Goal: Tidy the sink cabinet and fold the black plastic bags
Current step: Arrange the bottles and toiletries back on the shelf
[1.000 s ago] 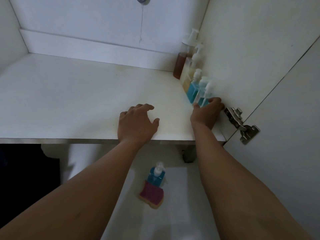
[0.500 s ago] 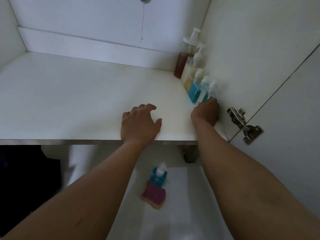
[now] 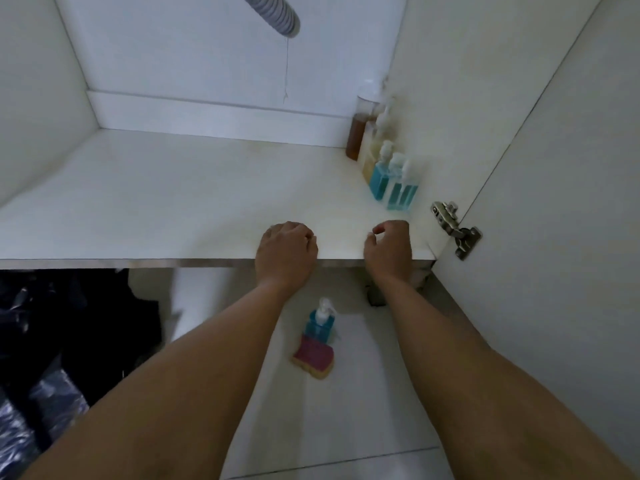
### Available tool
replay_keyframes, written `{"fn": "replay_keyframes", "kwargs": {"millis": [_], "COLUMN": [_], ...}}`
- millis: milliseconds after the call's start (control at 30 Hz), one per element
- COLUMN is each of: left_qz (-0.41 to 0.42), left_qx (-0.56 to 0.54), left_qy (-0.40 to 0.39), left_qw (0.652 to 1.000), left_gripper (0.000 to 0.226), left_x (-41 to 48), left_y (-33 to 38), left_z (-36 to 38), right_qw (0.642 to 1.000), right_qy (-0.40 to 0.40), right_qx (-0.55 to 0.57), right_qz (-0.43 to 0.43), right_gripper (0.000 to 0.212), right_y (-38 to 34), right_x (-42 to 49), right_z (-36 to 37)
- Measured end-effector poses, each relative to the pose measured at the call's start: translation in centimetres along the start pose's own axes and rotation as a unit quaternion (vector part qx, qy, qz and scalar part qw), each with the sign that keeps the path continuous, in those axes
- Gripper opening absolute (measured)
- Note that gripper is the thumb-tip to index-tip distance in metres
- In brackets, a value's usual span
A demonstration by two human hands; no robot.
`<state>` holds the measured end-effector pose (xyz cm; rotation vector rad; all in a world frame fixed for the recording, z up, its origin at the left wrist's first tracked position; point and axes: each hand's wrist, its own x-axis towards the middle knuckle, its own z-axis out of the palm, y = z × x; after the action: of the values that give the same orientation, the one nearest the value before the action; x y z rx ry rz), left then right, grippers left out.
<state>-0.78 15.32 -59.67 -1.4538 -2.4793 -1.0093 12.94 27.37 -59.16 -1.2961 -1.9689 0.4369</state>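
The white cabinet shelf (image 3: 166, 192) carries a row of pump bottles along its right wall: a brown bottle (image 3: 356, 140) at the back, a yellowish bottle (image 3: 371, 164), then two blue bottles (image 3: 380, 183) (image 3: 401, 197) at the front. My left hand (image 3: 285, 251) rests on the shelf's front edge with its fingers curled under, holding nothing. My right hand (image 3: 389, 249) lies beside it, loosely curled and empty, a short way in front of the nearest blue bottle. Black plastic bags (image 3: 52, 341) lie crumpled on the floor at the lower left.
Another blue pump bottle (image 3: 320, 323) stands on the tiled floor below the shelf, with a pink and yellow sponge (image 3: 313, 356) against it. A grey corrugated drain hose (image 3: 273, 12) hangs at the top. A metal hinge (image 3: 453, 228) and the open cabinet door (image 3: 571, 202) are at the right.
My right hand has let go of the front blue bottle and drawn back to the shelf's front edge. My left hand's fingers have curled in. The view has tilted so the hose shows.
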Motion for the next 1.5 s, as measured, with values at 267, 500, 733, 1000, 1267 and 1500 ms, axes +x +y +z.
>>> {"fn": "replay_keyframes", "kwargs": {"millis": [267,500,733,1000,1267,1500], "left_qz": [0.017,-0.162,-0.181,-0.162,-0.108,-0.039], "left_qx": [-0.02,-0.018,-0.045,-0.039,-0.155,-0.198], "left_qy": [-0.013,-0.131,-0.137,-0.18,-0.062,0.063], "left_qw": [1.0,0.978,0.973,0.969,0.98,0.977], "left_gripper": [0.062,0.067,0.04,0.046,0.065,0.065], "left_x": [-15.3,-17.2,-17.0,-17.1,-17.6,-14.6], "left_y": [-2.6,-1.9,-2.0,-2.6,-2.7,-1.8], "left_z": [6.6,9.5,10.3,9.3,5.3,1.0], "right_qw": [0.99,0.952,0.941,0.944,0.95,0.947], "right_qy": [0.07,-0.281,-0.301,-0.283,-0.256,-0.083], "right_qx": [0.05,0.088,0.112,0.12,0.176,0.306], "right_qz": [-0.108,0.077,0.106,0.12,-0.008,-0.044], "right_gripper": [0.02,0.035,0.045,0.036,0.04,0.033], "right_y": [2.9,5.6,4.7,4.3,-0.3,-6.3], "right_x": [-8.7,-12.1,-12.4,-13.5,-12.4,-9.5], "right_z": [0.8,3.0,4.4,5.3,2.2,-1.6]}}
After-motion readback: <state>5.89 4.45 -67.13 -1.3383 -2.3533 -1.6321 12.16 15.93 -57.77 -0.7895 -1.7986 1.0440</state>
